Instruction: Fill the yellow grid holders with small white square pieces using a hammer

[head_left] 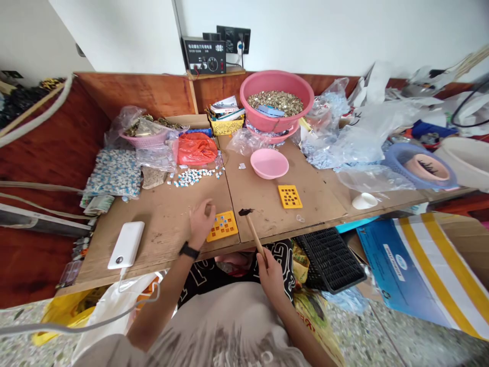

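Note:
My right hand point(270, 270) is wrapped round the wooden handle of a small hammer point(254, 232), whose black head rests at or just above the table. My left hand point(201, 220), with a black watch on its wrist, is at the left side of a yellow slotted tray point(225, 232). Its fingers are curled together, and whatever they pinch is too small to make out. Several small blue and white pieces sit in this tray's slots. A second yellow tray point(290, 197) lies farther right, its slots showing dark. Loose blue and white pieces point(191, 177) are scattered behind my left hand.
A pink bowl point(269, 164) stands behind the trays, below a large pink basin point(277, 120) of brass-coloured parts. A white power bank point(126, 244) lies at left with its cable over the front edge. Plastic bags point(355, 135) and a white cup point(364, 201) are at right.

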`<state>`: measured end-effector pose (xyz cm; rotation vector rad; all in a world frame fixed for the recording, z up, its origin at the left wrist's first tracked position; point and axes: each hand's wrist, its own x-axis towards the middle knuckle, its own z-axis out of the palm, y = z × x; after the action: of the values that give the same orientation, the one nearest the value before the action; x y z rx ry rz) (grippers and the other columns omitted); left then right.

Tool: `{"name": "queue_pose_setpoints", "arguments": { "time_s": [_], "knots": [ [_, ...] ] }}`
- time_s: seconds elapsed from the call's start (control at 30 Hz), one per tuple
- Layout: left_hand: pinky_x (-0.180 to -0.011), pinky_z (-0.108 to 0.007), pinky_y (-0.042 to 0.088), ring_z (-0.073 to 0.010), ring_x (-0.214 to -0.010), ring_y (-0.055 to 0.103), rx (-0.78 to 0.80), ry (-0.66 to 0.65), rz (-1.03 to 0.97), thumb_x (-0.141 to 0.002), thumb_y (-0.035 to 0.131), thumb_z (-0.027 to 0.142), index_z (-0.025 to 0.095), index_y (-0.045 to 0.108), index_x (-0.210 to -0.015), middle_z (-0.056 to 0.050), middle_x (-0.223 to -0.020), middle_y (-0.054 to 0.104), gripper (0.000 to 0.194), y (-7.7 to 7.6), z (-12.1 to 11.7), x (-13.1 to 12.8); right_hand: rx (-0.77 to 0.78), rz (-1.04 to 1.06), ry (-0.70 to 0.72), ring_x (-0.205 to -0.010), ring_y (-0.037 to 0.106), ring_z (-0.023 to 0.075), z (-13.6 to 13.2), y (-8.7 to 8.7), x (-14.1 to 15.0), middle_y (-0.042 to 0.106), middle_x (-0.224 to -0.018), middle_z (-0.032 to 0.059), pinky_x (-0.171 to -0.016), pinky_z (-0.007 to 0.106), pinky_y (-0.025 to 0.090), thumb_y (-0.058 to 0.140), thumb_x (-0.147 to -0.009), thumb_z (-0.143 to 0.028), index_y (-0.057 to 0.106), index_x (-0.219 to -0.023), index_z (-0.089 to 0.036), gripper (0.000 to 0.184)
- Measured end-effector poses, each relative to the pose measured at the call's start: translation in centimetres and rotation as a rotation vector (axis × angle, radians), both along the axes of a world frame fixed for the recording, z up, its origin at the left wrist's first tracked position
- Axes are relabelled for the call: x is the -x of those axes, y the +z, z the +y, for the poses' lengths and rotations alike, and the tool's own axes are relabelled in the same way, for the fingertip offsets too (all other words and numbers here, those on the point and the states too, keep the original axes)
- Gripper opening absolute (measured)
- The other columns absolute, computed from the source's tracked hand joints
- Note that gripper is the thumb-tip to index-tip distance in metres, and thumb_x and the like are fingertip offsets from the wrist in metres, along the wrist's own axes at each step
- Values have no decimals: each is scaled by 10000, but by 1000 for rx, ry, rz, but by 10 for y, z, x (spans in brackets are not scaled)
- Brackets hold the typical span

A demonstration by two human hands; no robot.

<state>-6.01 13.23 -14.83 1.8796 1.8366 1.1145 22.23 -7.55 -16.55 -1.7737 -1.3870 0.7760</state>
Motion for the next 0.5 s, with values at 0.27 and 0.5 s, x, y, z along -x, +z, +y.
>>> {"name": "queue_pose_setpoints", "arguments": {
  "time_s": [0.27,0.5],
  "knots": [
    [-1066,-431,533,-318,-1161,777,135,-7,241,-1102,563,262,213,821,-1300,-150,-1327,842,328,24,153,-15,-8,119,-184,-820,759,283,-25,-13,-11,840,-970,120,-772,353,597,550,-1104,-820,822,-1316,-136,765],
    [-1215,-545,437,-388,-1285,715,118,-150,415,-1089,560,277,200,820,-1237,-209,-1325,808,309,23,191,-15,-9,135,-252,-867,779,300,-55,-21,-20,856,-1007,130,-794,366,619,572,-1101,-822,835,-1250,-165,723]
  ]
}}
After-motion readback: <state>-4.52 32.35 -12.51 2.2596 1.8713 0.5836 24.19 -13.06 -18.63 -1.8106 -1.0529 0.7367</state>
